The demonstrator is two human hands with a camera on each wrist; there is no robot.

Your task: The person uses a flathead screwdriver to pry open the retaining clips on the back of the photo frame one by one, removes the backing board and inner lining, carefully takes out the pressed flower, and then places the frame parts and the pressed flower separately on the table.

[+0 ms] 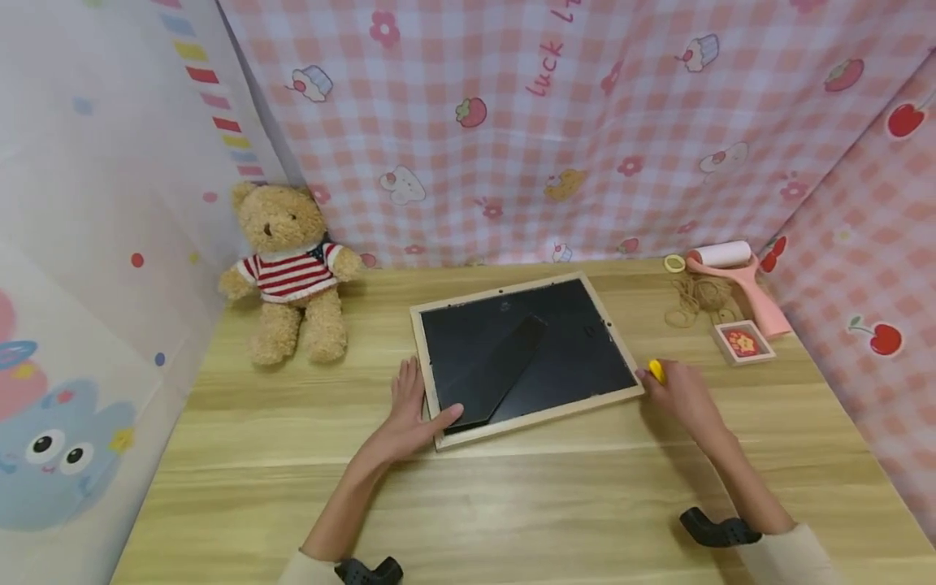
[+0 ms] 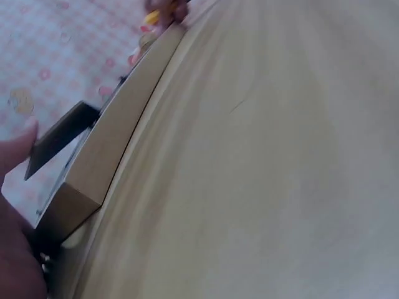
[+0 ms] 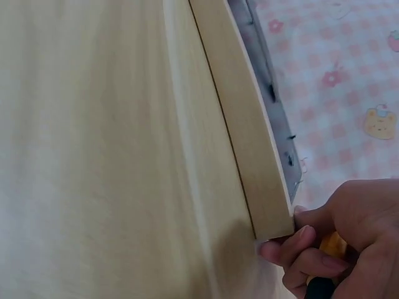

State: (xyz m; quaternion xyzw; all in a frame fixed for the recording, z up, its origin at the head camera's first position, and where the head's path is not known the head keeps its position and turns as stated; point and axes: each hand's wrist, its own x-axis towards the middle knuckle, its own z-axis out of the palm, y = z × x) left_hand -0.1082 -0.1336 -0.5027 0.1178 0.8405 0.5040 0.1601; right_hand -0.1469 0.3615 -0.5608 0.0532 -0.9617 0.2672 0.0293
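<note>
On table, one frame, one yellow object

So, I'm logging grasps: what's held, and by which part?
Right grip: a yellow-black object, by its yellow part, fingertips touching the frame's corner. Left grip: thumb on the stand.

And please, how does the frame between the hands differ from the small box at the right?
Size: the frame is much larger than the box.
Face: the frame shows a black back with a stand; the box shows red and yellow decoration.
Contact: the left hand and right hand touch the frame; neither touches the box.
Both have pale rims.
</note>
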